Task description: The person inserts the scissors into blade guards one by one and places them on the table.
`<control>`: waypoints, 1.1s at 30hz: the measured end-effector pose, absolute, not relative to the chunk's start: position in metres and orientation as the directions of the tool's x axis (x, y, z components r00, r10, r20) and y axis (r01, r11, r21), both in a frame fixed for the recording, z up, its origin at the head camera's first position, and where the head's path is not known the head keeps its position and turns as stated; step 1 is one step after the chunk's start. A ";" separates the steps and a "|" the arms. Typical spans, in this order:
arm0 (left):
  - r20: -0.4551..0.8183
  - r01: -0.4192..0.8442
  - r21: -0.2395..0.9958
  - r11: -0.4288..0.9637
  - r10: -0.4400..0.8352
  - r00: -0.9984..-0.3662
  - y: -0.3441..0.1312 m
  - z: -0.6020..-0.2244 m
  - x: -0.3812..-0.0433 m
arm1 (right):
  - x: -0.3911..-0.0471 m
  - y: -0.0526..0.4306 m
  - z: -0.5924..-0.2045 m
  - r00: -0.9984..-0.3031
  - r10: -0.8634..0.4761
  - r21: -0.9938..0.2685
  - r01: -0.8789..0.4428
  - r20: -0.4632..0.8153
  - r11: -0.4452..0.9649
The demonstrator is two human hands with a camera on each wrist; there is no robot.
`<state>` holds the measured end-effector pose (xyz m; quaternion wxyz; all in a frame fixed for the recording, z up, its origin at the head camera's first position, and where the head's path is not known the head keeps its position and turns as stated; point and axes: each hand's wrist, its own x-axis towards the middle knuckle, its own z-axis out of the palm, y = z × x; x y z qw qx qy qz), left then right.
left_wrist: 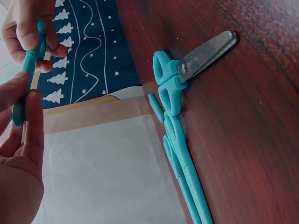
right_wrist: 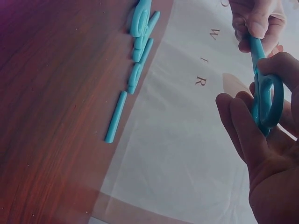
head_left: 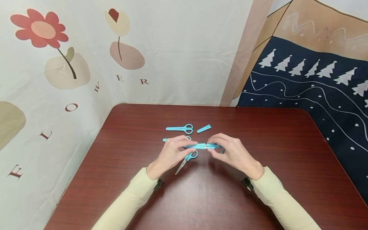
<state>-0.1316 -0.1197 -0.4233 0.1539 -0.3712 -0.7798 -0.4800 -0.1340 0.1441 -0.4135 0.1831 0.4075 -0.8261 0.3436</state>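
Turquoise scissors (head_left: 212,146): your left hand (head_left: 173,149) pinches the cover (head_left: 201,146), your right hand (head_left: 233,151) the handle; right-wrist view bares the loop (right_wrist: 279,101) head view half-hides.

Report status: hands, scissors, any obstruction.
Left hand pinches cap. Right hand grips scissors. Cap sits on scissors. Nothing visible in the way.
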 end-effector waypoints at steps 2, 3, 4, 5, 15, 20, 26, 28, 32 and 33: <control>0.595 0.726 0.635 0.264 0.433 -0.677 -0.120 -0.424 -0.132 | -0.134 0.144 -0.414 -0.601 -0.548 -0.418 -0.799 0.582 0.432; 0.594 0.726 0.635 0.265 0.433 -0.678 -0.120 -0.424 -0.132 | -0.134 0.144 -0.414 -0.600 -0.549 -0.418 -0.800 0.582 0.431; 0.593 0.725 0.634 0.268 0.433 -0.679 -0.120 -0.424 -0.133 | -0.134 0.143 -0.414 -0.600 -0.549 -0.419 -0.800 0.583 0.430; 0.592 0.724 0.634 0.270 0.432 -0.680 -0.120 -0.424 -0.133 | -0.134 0.143 -0.414 -0.600 -0.549 -0.419 -0.800 0.583 0.429; 0.594 0.726 0.631 0.272 0.432 -0.678 -0.120 -0.424 -0.133 | -0.136 0.142 -0.416 -0.590 -0.545 -0.413 -0.807 0.595 0.423; 0.590 0.726 0.627 0.282 0.436 -0.679 -0.120 -0.424 -0.134 | -0.136 0.142 -0.415 -0.592 -0.549 -0.410 -0.805 0.590 0.428; 0.580 0.719 0.631 0.292 0.439 -0.687 -0.120 -0.422 -0.134 | -0.136 0.142 -0.415 -0.595 -0.552 -0.414 -0.804 0.584 0.428; 0.578 0.718 0.634 0.287 0.440 -0.687 -0.120 -0.422 -0.133 | -0.136 0.142 -0.416 -0.588 -0.551 -0.408 -0.808 0.592 0.425; 0.587 0.727 0.629 0.276 0.443 -0.677 -0.120 -0.422 -0.133 | -0.137 0.142 -0.417 -0.588 -0.555 -0.401 -0.808 0.589 0.431; 0.590 0.729 0.627 0.276 0.444 -0.675 -0.120 -0.422 -0.133 | -0.137 0.141 -0.417 -0.588 -0.556 -0.400 -0.809 0.588 0.432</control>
